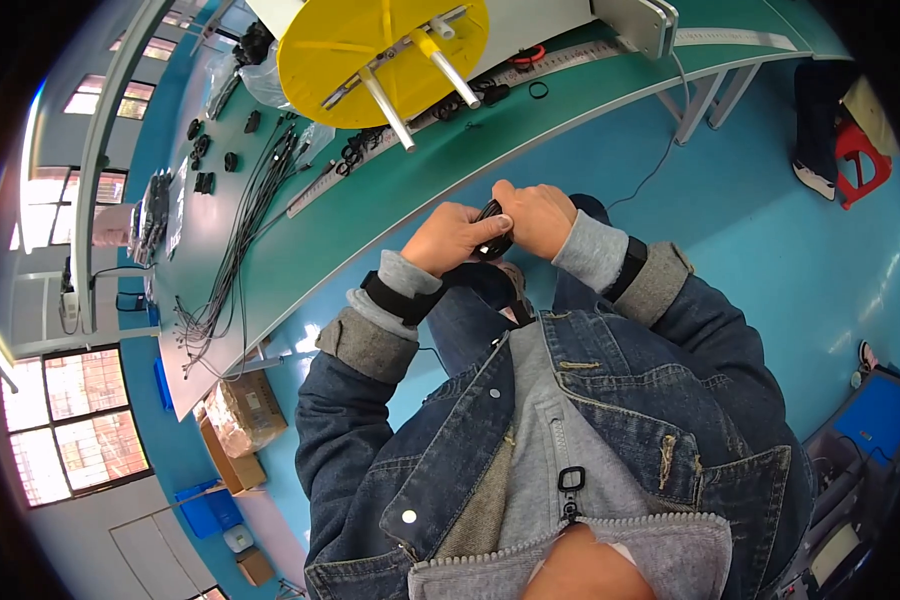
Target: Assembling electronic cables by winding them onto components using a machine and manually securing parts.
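Observation:
A small black coil of cable is held in front of my body, just off the table's near edge. My left hand grips it from the left, with the thumb pressed along its top. From the right, my right hand wraps its fingers round the same coil and meets the left thumb. Most of the coil is hidden by my fingers. Beyond my hands, over the table, stands a yellow disc with metal rods sticking out toward me.
On the green table a long bundle of black cables lies at the left, beside small black coils. A metal ruler strip runs along the table. At the far right, a person's leg is beside a red stool.

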Demonstrator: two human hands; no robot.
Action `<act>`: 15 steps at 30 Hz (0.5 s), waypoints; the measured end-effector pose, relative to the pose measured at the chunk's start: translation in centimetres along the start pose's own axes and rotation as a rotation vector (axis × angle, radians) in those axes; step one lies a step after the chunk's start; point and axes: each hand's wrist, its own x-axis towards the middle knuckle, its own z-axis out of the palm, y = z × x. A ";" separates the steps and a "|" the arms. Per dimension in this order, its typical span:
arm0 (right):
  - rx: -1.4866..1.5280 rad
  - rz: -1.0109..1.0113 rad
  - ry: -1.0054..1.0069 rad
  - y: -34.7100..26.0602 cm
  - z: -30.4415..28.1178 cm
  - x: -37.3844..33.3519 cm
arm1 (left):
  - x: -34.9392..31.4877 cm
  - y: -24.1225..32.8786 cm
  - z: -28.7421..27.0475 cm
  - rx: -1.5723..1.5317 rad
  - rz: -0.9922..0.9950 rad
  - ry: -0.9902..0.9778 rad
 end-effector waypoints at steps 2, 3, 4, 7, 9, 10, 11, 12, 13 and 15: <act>-0.007 0.005 0.005 0.0 -0.1 0.1 | -0.1 0.1 -0.1 0.126 0.033 0.042; -0.011 0.008 0.008 0.0 -0.1 0.2 | -0.2 0.3 -0.2 0.250 0.068 0.086; -0.011 0.008 0.009 0.0 0.0 0.2 | -0.5 0.7 -0.1 0.374 0.103 0.135; -0.022 0.038 -0.016 0.0 0.1 0.2 | 0.2 -0.7 -0.1 0.091 0.094 0.065; -0.012 0.026 -0.023 0.2 -0.1 0.1 | 0.2 -0.4 0.2 -0.050 0.089 0.026; -0.002 0.014 -0.031 0.3 -0.2 0.1 | -0.2 0.2 0.7 -0.154 0.040 0.022; 0.009 -0.001 -0.038 0.3 -0.3 0.1 | -0.8 1.0 1.2 -0.257 -0.010 0.022; 0.008 0.000 -0.036 0.3 -0.4 0.1 | -1.1 1.5 1.4 -0.359 -0.059 0.021; 0.003 -0.012 -0.045 0.2 -0.4 0.1 | -0.9 1.5 1.3 -0.357 -0.058 0.020; -0.009 -0.047 -0.061 -0.1 -0.4 0.2 | -0.6 0.8 0.7 -0.246 -0.067 -0.129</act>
